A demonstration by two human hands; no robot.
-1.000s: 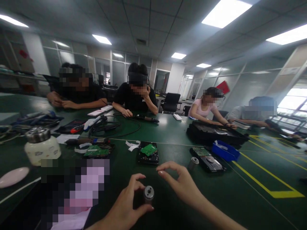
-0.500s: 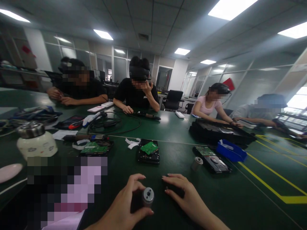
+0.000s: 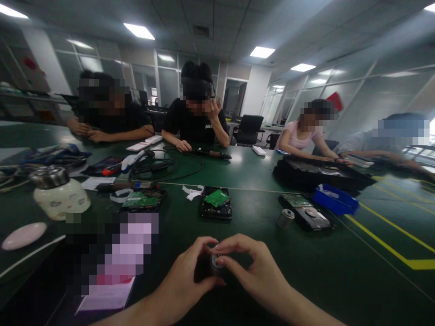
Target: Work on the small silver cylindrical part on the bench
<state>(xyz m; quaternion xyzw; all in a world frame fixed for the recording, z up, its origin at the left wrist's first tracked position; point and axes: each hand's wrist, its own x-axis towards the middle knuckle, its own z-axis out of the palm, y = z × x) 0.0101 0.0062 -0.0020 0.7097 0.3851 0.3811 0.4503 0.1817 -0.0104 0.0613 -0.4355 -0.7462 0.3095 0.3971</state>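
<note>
A small metal cylinder, with holes in its top end, stands on the green table between my hands. My left hand curves around it, fingers on the far side and thumb on the near side. Over the top end, my right hand has its thumb and fingertips drawn together; whatever they pinch is too small to make out. Fingers cover part of the cylinder. A second metal cylinder stands farther off to the right, beside an opened hard drive.
Another hard drive with a loose green circuit board lies ahead. At left are a jar, a pink oval object and an electric screwdriver. A blue bin sits at right. Several people sit across the table.
My right hand has moved left onto the top of the cylinder, its fingers closing together. My left hand has drawn in around the cylinder. The view has tilted down slightly.
</note>
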